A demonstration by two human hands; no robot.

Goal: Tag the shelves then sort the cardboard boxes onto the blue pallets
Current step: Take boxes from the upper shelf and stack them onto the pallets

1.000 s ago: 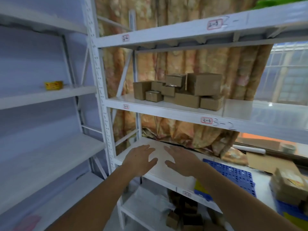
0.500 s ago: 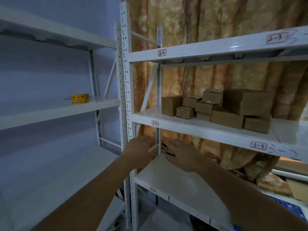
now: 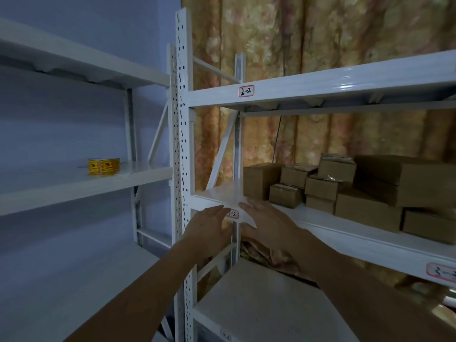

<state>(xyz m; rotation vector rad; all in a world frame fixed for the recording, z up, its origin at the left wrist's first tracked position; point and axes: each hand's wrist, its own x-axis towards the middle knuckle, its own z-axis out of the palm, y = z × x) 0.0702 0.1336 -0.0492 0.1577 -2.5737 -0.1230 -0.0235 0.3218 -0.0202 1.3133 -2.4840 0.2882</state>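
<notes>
Both hands [image 3: 243, 227] higher, at tagged shelf edge [image 3: 320, 225]

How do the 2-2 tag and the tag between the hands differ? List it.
The 2-2 tag sits on the upper beam, fully in view; the tag between the hands sits on the beam below, at the shelf with the cardboard boxes. Its first character is hidden by the left hand, and the right hand lies just beside it. Both are small white labels with red borders and handwritten numbers.

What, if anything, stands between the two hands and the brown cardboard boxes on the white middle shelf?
Nothing visible does. The left hand and right hand sit at the front edge of the white middle shelf, by a red-bordered label. The brown cardboard boxes lie behind and right, bare shelf between.
</notes>
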